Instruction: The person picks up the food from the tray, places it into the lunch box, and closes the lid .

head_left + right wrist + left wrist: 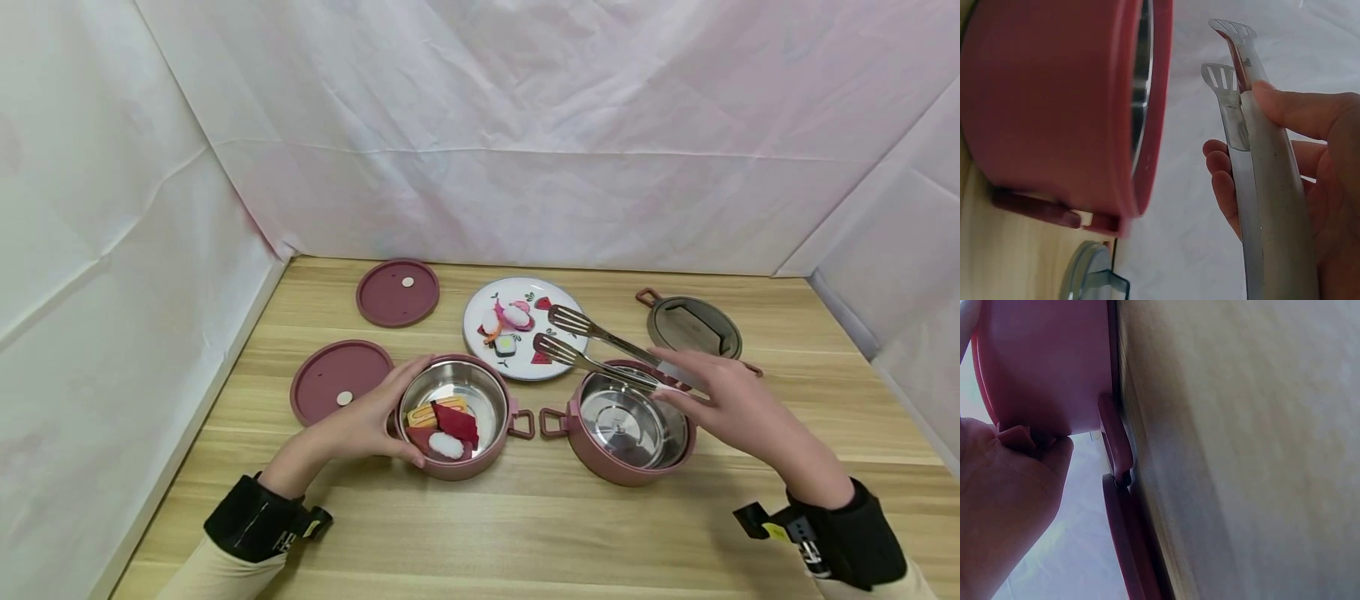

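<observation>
My left hand holds the side of the left pink pot, thumb at the near rim, fingers around the far side. Inside that pot lie a yellow piece, a dark red piece and a brownish piece with a white top, all like toy food. Metal tongs with slotted ends are in my right hand, thumb on one arm and fingers on the other. Their arms stand apart with nothing between the tips. They pass above the right pink pot, whose steel inside shows no food.
Behind the pots, a white plate with printed fruit carries several toy sushi pieces. Two maroon lids lie at the left, the nearer one beside my left hand. A round grey piece with side handles lies back right. White cloth surrounds the table.
</observation>
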Tool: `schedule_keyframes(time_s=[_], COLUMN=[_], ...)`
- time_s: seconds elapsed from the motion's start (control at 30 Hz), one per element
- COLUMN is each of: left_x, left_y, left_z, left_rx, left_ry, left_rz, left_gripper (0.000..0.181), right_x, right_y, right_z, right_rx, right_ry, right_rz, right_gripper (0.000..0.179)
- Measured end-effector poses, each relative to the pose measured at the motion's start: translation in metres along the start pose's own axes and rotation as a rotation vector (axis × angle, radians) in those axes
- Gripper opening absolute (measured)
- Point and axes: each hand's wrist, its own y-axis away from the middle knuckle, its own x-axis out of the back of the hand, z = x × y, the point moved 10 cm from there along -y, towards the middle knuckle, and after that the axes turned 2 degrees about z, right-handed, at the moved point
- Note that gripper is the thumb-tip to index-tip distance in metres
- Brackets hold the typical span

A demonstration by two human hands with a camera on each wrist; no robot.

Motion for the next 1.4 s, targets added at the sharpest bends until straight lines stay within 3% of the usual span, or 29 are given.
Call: schedule_keyframes(time_s=[0.43,1.07,1.4], left_x=[0.001,0.001,0.01], left_y=[0.0,-0.001,-0.004], left_z=[0.002,0.001,0.011], left_rx=[-0.003,0.002,-0.026], left_ry=[0.001,0.003,-0.061], left_rz=[0.0,0.001,0.009], left_gripper=[0.123,0.125,0.126], right_x=[-0.015,-0.02,-0.02], right_y=[0.01,0.013,0.014], right_z=[0.024,0.029,0.033], right_rx=[-0.036,-0.059,-0.087], right_ry=[-0.028,-0.052,-0.075], right_rz=[0.012,0.004,-0.014], right_gripper=[0.055,0.054,0.055])
